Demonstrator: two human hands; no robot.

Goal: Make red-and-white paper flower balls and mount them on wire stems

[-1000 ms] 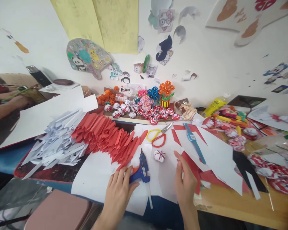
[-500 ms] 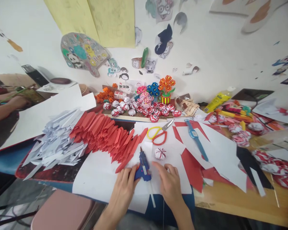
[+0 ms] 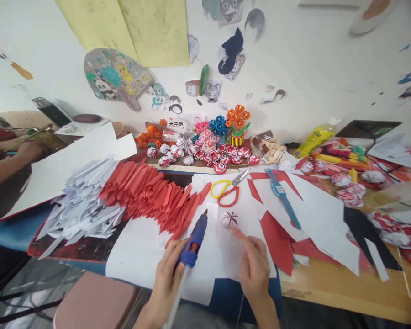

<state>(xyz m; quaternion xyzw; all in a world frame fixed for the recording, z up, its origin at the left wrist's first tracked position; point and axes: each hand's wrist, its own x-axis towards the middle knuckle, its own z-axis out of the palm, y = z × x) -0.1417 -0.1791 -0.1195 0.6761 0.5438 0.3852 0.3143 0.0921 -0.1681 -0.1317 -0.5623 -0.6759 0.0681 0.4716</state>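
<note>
A blue hot glue gun is in my left hand, its nozzle pointing up and away from me. A clear glue stick juts from its rear end. The index finger of my right hand stretches out to the lower edge of a small white and red folded-paper ball; whether it touches, I cannot tell. The other fingers are loosely bent with nothing seen in them. White paper lies beneath both hands. Scissors with yellow and red handles rest just beyond the ball.
Heaps of red paper strips and white strips lie at left. Finished paper balls line the back. A blue watch sits among paper scraps at right. Another person's hand is at the far left.
My left hand has lifted the glue gun off the paper and turned it to a steeper tilt. My right hand has shifted right, bringing its index finger to the paper ball.
</note>
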